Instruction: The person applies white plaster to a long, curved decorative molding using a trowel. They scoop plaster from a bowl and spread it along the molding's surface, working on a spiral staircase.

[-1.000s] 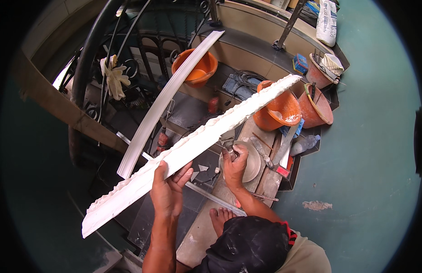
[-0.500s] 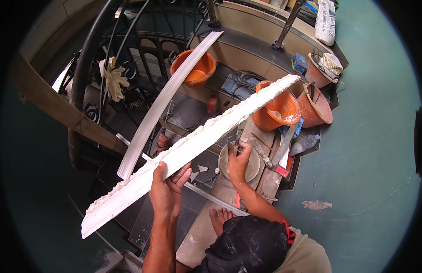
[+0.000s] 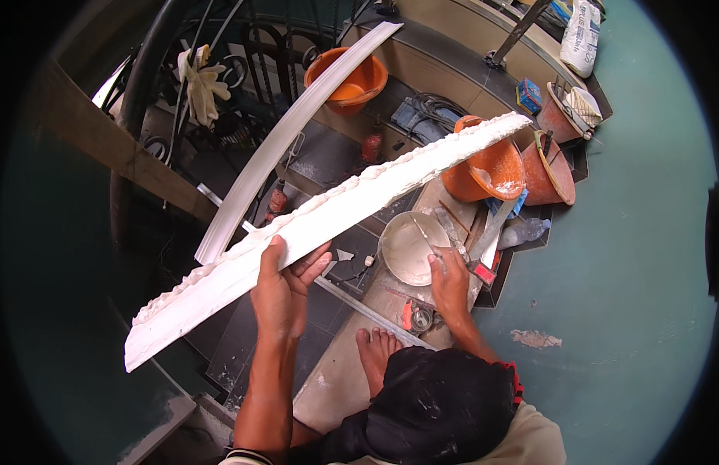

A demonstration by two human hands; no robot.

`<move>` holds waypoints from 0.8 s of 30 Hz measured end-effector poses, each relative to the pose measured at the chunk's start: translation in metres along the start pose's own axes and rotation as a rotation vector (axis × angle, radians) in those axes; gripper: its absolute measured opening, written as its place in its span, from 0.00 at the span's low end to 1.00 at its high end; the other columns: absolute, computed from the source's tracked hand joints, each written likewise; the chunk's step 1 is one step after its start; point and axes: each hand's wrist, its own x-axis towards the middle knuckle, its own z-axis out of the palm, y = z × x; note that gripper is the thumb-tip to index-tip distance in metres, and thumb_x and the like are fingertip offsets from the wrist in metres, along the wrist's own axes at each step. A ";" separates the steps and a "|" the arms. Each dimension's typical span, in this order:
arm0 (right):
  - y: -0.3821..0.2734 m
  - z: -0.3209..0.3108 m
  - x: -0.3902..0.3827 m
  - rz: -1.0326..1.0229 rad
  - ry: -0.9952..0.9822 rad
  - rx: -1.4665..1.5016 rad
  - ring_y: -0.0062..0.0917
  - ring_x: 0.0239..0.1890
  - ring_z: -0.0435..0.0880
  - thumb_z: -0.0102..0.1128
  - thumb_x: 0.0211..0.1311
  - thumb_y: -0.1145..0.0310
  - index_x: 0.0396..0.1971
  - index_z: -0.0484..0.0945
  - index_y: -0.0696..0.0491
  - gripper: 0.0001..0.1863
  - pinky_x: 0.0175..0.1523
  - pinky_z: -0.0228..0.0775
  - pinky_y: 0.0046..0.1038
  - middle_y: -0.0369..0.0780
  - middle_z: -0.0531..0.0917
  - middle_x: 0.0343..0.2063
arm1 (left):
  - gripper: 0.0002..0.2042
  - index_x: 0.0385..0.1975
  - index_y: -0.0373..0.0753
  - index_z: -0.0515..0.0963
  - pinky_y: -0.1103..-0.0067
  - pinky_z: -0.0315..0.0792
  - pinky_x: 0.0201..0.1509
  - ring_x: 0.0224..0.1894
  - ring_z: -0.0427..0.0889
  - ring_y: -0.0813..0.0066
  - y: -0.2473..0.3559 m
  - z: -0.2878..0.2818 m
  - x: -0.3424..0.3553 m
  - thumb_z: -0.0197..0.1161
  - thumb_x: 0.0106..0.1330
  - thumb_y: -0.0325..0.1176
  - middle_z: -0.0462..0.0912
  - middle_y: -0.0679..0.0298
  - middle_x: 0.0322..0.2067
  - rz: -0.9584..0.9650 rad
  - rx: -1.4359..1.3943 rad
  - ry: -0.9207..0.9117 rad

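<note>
My left hand point(image 3: 282, 291) grips a long white plaster moulding point(image 3: 320, 229) from below, thumb on its near face. The strip slants from lower left to upper right, with lumpy wet plaster along its upper edge. Closed around the handle of a thin spatula point(image 3: 423, 232), my right hand point(image 3: 450, 285) is at the right side of a round bowl point(image 3: 406, 267). The spatula's blade reaches over the pale plaster in that bowl. A second white moulding point(image 3: 286, 147) leans behind the first, partly hidden by it.
Orange buckets point(image 3: 495, 167) stand at the right, one behind the moulding's far end. A plank point(image 3: 336, 387) bears the bowl and my bare foot point(image 3: 375, 353). Red power tools point(image 3: 276, 203) rest on the dark steps. Railings with gloves point(image 3: 200, 85) are left; a green wall point(image 3: 631, 271) is right.
My right hand has moved right and down from above the bowl to its right side, showing the spatula and the plaster inside. My left hand still holds the moulding, now tilted slightly flatter.
</note>
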 end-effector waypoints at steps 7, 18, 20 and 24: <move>0.013 -0.023 0.090 -0.261 -0.771 -0.903 0.40 0.39 0.90 0.57 0.63 0.74 0.38 0.90 0.51 0.11 0.41 0.81 0.43 0.47 0.89 0.38 | 0.26 0.66 0.22 0.62 0.68 0.88 0.53 0.52 0.88 0.51 -0.005 -0.002 0.003 0.48 0.80 0.40 0.79 0.37 0.56 -0.039 -0.001 0.004; -0.018 0.028 0.129 -0.331 -1.261 -0.827 0.39 0.48 0.90 0.62 0.57 0.64 0.37 0.91 0.52 0.14 0.49 0.81 0.38 0.47 0.90 0.41 | 0.27 0.67 0.25 0.64 0.68 0.87 0.53 0.53 0.87 0.51 -0.007 -0.004 0.003 0.49 0.80 0.42 0.80 0.39 0.56 -0.007 0.033 0.016; -0.007 0.032 0.135 -0.338 -1.266 -0.766 0.39 0.48 0.89 0.63 0.56 0.60 0.39 0.90 0.52 0.16 0.50 0.80 0.38 0.46 0.90 0.41 | 0.26 0.67 0.25 0.64 0.69 0.87 0.53 0.53 0.88 0.51 -0.007 -0.002 0.003 0.49 0.80 0.42 0.80 0.40 0.56 -0.006 0.037 0.017; 0.013 0.027 0.150 -0.297 -1.246 -0.431 0.40 0.42 0.89 0.65 0.55 0.52 0.39 0.91 0.49 0.19 0.47 0.79 0.38 0.44 0.90 0.37 | 0.26 0.67 0.26 0.64 0.69 0.87 0.52 0.52 0.88 0.53 -0.008 -0.006 0.005 0.49 0.80 0.43 0.81 0.40 0.55 -0.013 0.016 0.019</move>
